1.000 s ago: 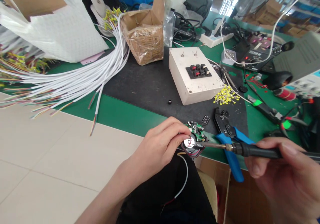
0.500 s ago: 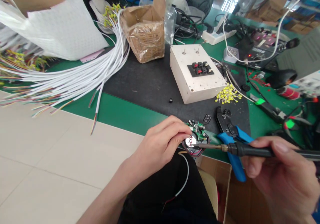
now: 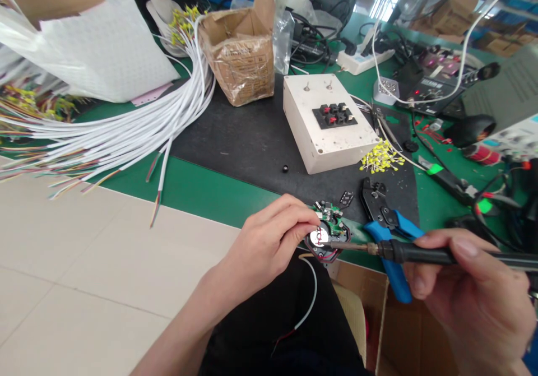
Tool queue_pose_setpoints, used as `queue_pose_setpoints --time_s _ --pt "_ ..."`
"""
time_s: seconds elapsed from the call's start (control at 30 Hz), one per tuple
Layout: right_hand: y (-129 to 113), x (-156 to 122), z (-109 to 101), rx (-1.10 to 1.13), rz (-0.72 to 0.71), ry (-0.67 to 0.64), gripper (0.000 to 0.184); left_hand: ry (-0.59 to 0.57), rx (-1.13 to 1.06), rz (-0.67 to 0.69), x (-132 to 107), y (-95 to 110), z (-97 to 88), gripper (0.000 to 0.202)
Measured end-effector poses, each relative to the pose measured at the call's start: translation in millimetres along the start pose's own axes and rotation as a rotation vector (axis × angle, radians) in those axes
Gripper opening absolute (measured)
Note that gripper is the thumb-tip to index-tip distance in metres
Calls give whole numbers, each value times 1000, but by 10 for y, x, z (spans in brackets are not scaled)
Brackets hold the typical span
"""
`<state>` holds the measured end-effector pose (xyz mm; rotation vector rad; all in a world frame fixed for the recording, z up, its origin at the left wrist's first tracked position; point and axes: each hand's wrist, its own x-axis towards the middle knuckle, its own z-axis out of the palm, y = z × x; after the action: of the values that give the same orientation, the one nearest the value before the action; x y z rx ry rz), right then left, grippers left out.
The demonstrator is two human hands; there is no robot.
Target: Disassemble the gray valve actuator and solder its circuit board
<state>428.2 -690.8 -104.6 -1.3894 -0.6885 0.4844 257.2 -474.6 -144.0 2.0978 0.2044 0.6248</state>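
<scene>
My left hand pinches a small round assembly, a green circuit board in a black housing with a silver disc and red wires, at the bench's near edge. A white cable hangs from it over my lap. My right hand grips a black soldering iron like a pen. Its metal tip touches the assembly beside the silver disc.
Blue-handled crimping pliers lie just behind the iron. A beige test box with red and black terminals sits on a black mat. Yellow components, a white cable bundle, a cardboard box and a soldering station surround it.
The iron's tip has slid a little left onto the assembly. Both hands otherwise hold steady; the view shifted slightly.
</scene>
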Motion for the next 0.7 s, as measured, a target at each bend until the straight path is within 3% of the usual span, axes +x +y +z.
queue_pose_setpoints --time_s 0.7 --pt "-18 -16 -20 -55 -20 -47 35 7 -16 16 6 -32 18 18"
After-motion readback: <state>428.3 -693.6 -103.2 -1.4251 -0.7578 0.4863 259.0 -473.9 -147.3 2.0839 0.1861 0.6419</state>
